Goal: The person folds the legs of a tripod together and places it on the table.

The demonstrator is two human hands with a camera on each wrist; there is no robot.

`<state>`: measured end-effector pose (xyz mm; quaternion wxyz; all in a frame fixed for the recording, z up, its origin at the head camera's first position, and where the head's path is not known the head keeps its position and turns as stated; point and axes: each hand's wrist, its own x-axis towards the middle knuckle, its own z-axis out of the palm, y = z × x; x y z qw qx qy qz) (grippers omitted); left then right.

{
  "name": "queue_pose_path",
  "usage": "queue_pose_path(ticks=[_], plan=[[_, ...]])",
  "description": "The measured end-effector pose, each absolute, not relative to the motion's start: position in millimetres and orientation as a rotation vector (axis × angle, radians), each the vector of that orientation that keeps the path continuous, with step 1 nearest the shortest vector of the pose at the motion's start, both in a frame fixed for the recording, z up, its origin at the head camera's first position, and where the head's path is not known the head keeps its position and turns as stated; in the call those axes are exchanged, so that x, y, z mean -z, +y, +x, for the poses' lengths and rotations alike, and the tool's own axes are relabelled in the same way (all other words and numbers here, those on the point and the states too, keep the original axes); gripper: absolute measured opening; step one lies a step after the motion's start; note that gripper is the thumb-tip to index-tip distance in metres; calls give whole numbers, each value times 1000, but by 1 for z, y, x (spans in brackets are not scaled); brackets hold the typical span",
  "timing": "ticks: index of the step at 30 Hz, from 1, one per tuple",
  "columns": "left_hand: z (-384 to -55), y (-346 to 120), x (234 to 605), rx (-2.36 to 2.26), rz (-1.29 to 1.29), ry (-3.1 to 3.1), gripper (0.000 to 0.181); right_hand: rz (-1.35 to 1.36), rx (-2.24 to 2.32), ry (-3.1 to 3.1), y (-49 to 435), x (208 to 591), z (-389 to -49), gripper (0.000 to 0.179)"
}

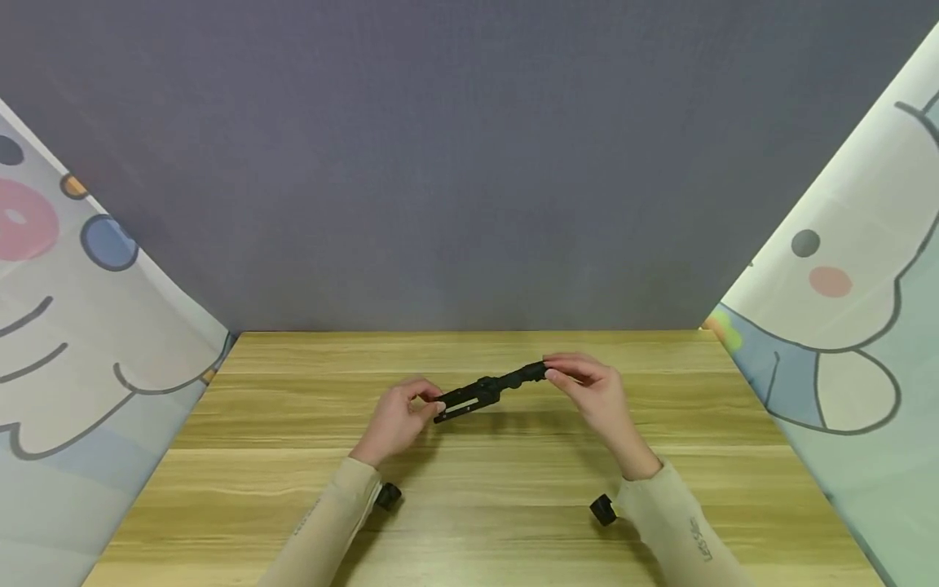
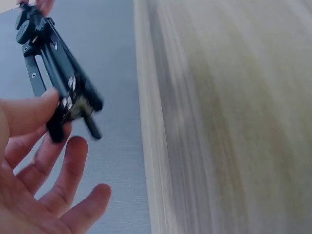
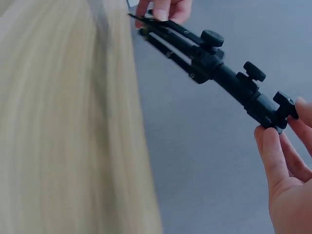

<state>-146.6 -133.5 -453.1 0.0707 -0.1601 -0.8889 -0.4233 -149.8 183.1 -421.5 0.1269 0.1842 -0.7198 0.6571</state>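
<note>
Held above the table is a small black tripod stand (image 1: 487, 390), tilted so that its right end is higher in the head view. My left hand (image 1: 396, 416) pinches the leg end between thumb and fingers. At the opposite end, my right hand (image 1: 592, 395) grips the narrow tip of the column. The right wrist view shows several knobs along the tripod's column (image 3: 231, 85), with the legs lying close alongside it. Thumb and forefinger of the left hand (image 2: 44, 161) meet at the leg ends in the left wrist view, its other fingers spread loosely below.
A wooden table (image 1: 469, 505) lies beneath both hands. Behind it rises a plain grey panel (image 1: 469, 179). Cartoon-printed sheets (image 1: 829, 326) flank both sides. One small black device (image 1: 387, 496) sits by the left sleeve, and another black device (image 1: 603, 510) by the right.
</note>
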Motion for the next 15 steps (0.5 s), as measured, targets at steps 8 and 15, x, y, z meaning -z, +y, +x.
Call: queue_pose_path(ticks=[8, 15], plan=[[-157, -139, 452, 1321, -438, -2527, 9, 425, -2057, -2154, 185, 439, -152, 21], [-165, -135, 448, 1361, -427, -2534, 9, 303, -2120, -2190, 189, 452, -158, 24]])
